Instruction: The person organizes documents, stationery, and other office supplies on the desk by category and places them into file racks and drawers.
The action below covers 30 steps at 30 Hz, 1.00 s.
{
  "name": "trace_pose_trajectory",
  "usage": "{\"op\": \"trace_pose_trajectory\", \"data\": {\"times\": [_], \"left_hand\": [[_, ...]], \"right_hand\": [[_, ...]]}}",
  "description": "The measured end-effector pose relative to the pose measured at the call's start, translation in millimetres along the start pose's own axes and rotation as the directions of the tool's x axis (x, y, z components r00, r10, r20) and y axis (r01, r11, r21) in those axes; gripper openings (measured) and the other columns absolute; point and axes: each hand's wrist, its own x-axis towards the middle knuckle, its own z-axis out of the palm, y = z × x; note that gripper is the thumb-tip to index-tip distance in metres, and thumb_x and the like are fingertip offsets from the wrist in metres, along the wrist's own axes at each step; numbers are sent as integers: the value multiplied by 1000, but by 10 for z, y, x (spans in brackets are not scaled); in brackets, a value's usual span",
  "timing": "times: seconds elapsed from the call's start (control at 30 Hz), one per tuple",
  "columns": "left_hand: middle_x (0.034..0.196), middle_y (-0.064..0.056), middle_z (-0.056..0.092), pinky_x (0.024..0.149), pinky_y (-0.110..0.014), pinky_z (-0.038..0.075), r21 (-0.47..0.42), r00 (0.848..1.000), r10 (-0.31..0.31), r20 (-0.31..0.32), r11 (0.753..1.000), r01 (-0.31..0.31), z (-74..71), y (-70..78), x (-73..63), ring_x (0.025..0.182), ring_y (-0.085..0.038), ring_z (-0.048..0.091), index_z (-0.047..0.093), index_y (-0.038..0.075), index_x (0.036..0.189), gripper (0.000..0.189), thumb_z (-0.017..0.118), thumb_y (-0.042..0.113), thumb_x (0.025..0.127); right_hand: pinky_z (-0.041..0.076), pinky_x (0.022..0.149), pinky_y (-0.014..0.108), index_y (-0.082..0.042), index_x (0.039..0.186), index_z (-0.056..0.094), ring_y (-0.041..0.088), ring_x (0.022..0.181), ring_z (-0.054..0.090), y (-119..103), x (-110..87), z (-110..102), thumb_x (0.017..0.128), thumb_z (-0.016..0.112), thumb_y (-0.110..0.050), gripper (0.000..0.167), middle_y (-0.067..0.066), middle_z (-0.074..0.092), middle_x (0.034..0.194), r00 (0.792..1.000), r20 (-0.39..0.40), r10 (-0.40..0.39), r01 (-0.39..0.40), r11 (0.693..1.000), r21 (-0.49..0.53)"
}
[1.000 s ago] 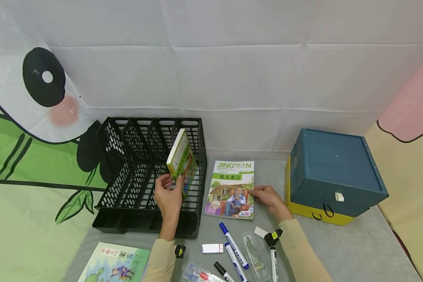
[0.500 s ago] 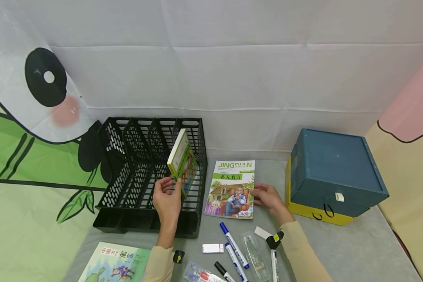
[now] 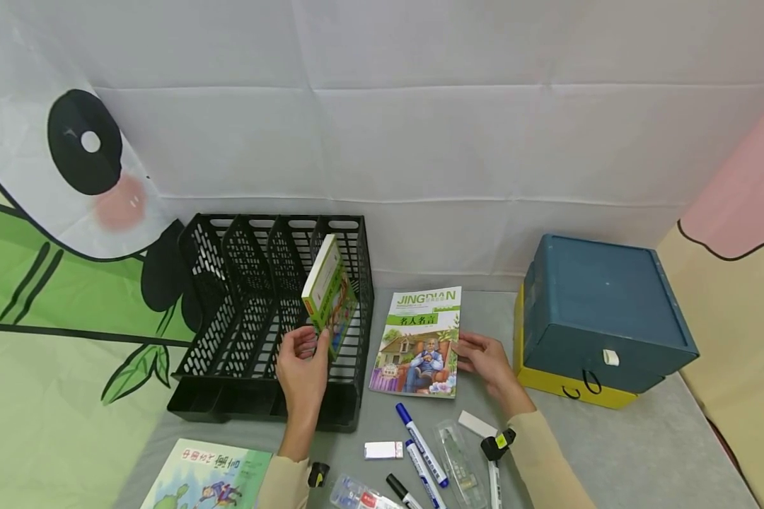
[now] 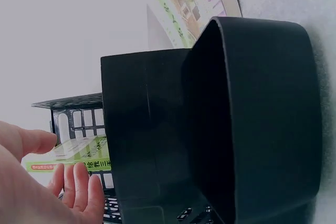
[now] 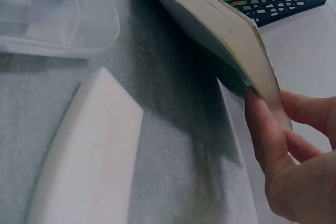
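Note:
A green-and-white book (image 3: pixel 321 281) stands spine-forward in the right-hand compartment of the black file rack (image 3: pixel 242 392). My left hand (image 3: pixel 301 378) is at its lower front edge. The left wrist view shows this hand's thumb and loosely bent fingers (image 4: pixel 80 184) apart, with the book's green spine (image 4: pixel 68 165) beyond them. To the right of the rack lies a second book (image 3: pixel 414 346), its cover showing a seated figure in an armchair. My right hand (image 3: pixel 489 367) pinches its right edge. In the right wrist view, that book's page edge (image 5: pixel 265 69) is raised off the table between thumb and fingers.
A blue-and-yellow drawer box (image 3: pixel 611 304) stands at the right. In front lie several markers (image 3: pixel 422 442), a clear pencil case (image 3: pixel 461 463), a white eraser (image 3: pixel 384 450) and a white block (image 3: pixel 477 424). A picture book (image 3: pixel 210 474) lies at the front left.
My left hand has drawn back slightly from the standing book, which stays in the rack. The book at my right hand has turned slightly, its top edge shifting right.

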Motion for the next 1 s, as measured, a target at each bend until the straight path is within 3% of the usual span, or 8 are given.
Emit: {"op": "trace_pose_trajectory", "data": {"times": [0.13,0.43,0.6,0.8,1.0], "left_hand": [[102,-17,71,81,-36,52,9,1000,15,25,1000,-15,-13,-1,-39,92,-32,67,69,-3,110,25,78,14,93],[100,-11,74,78,-23,52,-23,993,62,105,998,-60,-46,20,-122,90,-22,68,72,-2,109,23,78,14,93],[99,-7,75,81,-29,55,-22,982,91,168,996,-88,-83,9,-182,89,-19,69,74,1,109,21,78,16,94],[99,-7,75,80,-24,56,-59,967,98,235,995,-86,-91,46,-245,90,-19,70,75,4,110,20,77,17,95],[101,-8,75,79,-21,57,-135,950,119,288,987,-82,-83,57,-349,92,-17,70,75,3,112,22,77,16,95]], "right_hand": [[60,79,29,4,142,56,12,94,69,-5,-32,-20,98,69,-8,47,21,63,129,1000,-15,-12,12,1000,14],[60,80,29,1,141,59,10,93,68,-52,-167,-59,97,72,-10,48,15,62,125,996,-32,-84,85,996,22],[60,82,32,2,141,60,9,91,69,-105,-268,-89,97,72,-9,47,13,63,121,989,-27,-147,147,989,25],[60,80,28,2,141,59,6,92,70,-148,-398,-156,97,73,-10,48,11,64,120,974,-7,-228,228,973,31],[61,78,29,9,139,57,4,98,70,-168,-529,-222,96,69,2,46,-1,65,112,941,12,-338,337,940,47]]}}
